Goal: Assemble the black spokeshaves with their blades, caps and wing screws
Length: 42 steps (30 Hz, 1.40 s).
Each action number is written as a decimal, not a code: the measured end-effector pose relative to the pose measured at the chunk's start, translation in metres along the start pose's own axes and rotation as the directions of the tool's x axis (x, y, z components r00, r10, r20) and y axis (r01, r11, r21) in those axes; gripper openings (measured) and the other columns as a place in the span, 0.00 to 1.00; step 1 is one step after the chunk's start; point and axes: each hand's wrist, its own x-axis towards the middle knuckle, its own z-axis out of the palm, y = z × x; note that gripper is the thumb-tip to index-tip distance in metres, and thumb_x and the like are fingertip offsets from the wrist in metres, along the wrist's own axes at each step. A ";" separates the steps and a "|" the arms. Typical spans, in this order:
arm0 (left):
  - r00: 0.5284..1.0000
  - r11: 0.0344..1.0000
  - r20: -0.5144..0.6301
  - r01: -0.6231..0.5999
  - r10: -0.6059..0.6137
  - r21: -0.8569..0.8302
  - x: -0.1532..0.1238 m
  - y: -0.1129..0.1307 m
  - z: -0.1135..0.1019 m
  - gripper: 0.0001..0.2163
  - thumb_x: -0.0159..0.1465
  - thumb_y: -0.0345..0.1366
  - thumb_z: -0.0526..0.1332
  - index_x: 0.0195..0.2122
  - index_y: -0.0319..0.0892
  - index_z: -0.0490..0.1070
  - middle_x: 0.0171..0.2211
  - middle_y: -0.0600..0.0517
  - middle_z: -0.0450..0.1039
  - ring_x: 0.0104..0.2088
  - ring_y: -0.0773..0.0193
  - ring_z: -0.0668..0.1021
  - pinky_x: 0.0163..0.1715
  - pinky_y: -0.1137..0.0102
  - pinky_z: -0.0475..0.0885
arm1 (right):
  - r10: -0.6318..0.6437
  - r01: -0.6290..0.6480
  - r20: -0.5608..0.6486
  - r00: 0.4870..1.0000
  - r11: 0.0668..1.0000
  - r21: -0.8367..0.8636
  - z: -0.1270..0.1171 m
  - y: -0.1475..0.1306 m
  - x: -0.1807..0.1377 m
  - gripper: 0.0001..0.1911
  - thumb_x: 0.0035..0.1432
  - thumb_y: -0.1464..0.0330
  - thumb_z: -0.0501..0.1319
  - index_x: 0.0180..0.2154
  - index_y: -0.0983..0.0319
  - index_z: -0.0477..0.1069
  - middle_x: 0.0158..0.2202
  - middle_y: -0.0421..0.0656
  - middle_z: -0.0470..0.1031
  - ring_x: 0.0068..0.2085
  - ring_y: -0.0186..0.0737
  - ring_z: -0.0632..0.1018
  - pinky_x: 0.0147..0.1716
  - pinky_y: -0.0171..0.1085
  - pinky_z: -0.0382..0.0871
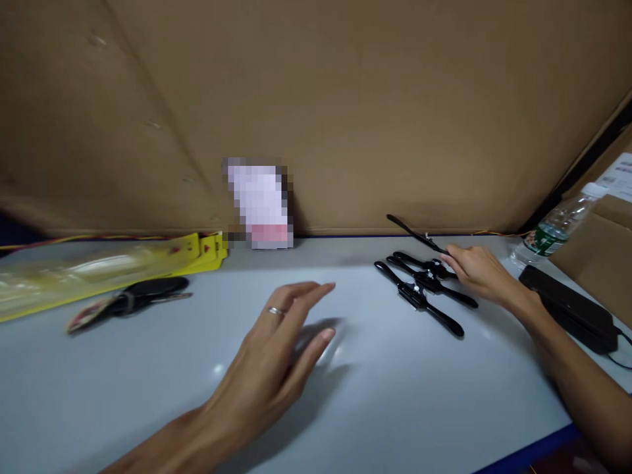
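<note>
Near the back right of the white table, my right hand (476,270) is closed on one end of a black spokeshave (412,232), whose other handle points up and left. Just below it, several more black spokeshaves (417,297) lie side by side at a slant, and my right hand partly hides the farthest. My left hand (284,329), with a ring on one finger, hovers over the middle of the table. Its thumb and fingers are apart with nothing between them.
Yellow-backed clear packs (197,260) lie at the left, with a dark-handled tool (148,289) before them. A pixelated pale card (264,204) leans on the cardboard wall (345,118). At right are a water bottle (548,237), a corded black block (567,309) and a cardboard box (602,250).
</note>
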 end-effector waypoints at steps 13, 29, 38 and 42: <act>0.751 0.850 0.652 0.406 -0.102 -0.336 0.017 0.015 -0.021 0.19 0.73 0.47 0.48 0.31 0.41 0.67 0.19 0.58 0.62 0.20 0.69 0.63 0.23 0.72 0.59 | -0.677 0.559 -0.416 0.607 0.736 -0.382 -0.004 -0.074 -0.032 0.14 0.64 0.82 0.51 0.31 0.59 0.63 0.25 0.39 0.66 0.27 0.39 0.65 0.28 0.40 0.53; 0.836 0.935 0.491 -0.339 0.246 0.109 0.011 -0.003 -0.008 0.23 0.78 0.48 0.40 0.38 0.41 0.69 0.32 0.51 0.72 0.26 0.64 0.73 0.24 0.68 0.62 | -0.501 0.501 0.023 0.865 0.865 -0.014 0.007 -0.080 -0.056 0.15 0.55 0.85 0.53 0.35 0.59 0.66 0.23 0.38 0.70 0.22 0.38 0.68 0.25 0.41 0.44; 0.789 0.880 0.539 -0.444 0.296 0.168 0.004 -0.002 -0.005 0.27 0.77 0.52 0.39 0.33 0.42 0.68 0.23 0.53 0.73 0.19 0.64 0.70 0.21 0.65 0.51 | -0.506 0.534 -0.172 0.845 0.808 0.249 -0.020 -0.107 -0.063 0.09 0.71 0.63 0.57 0.37 0.60 0.68 0.34 0.42 0.72 0.35 0.43 0.73 0.34 0.41 0.63; 0.784 0.873 0.550 -0.450 0.287 0.186 0.002 0.002 -0.005 0.25 0.77 0.50 0.40 0.33 0.42 0.68 0.21 0.54 0.71 0.17 0.65 0.68 0.22 0.65 0.48 | -0.512 0.530 -0.149 0.846 0.836 0.139 -0.013 -0.125 -0.061 0.08 0.71 0.68 0.55 0.37 0.61 0.67 0.31 0.41 0.70 0.32 0.43 0.70 0.28 0.41 0.59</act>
